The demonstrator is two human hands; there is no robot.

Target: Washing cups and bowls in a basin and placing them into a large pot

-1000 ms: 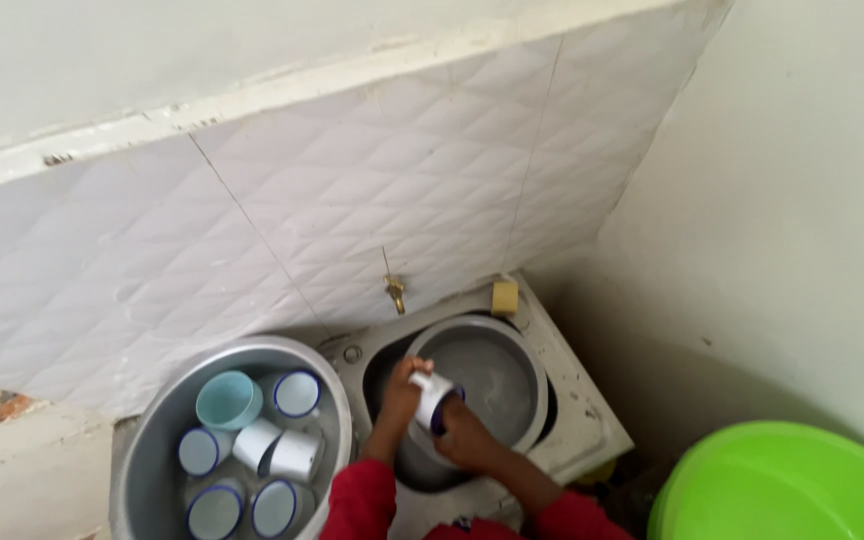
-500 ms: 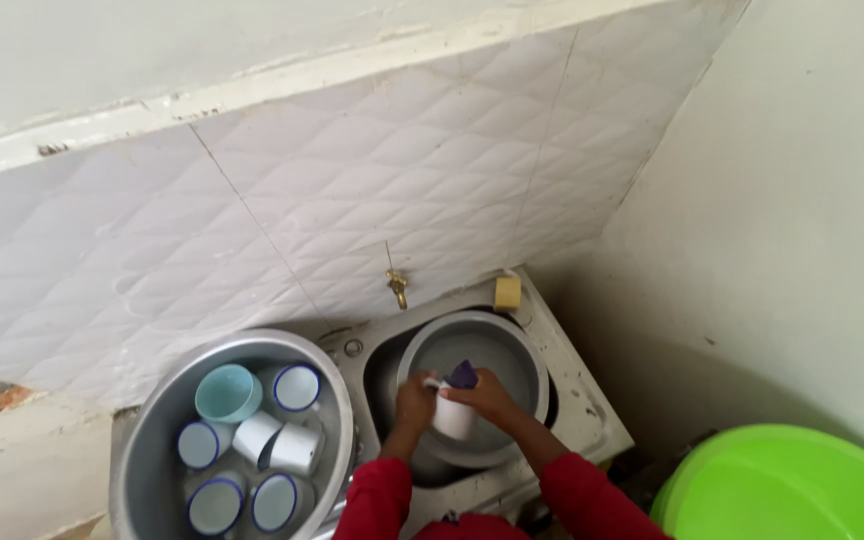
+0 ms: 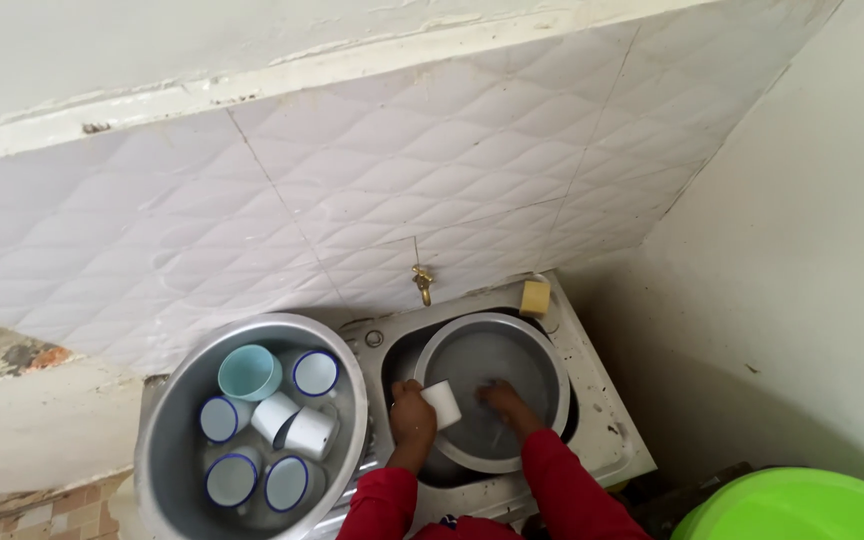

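No boxes, labels, signs or screens here.
Nothing in this washing corner has a wrapper, a sticker, a sign or a screen on it.
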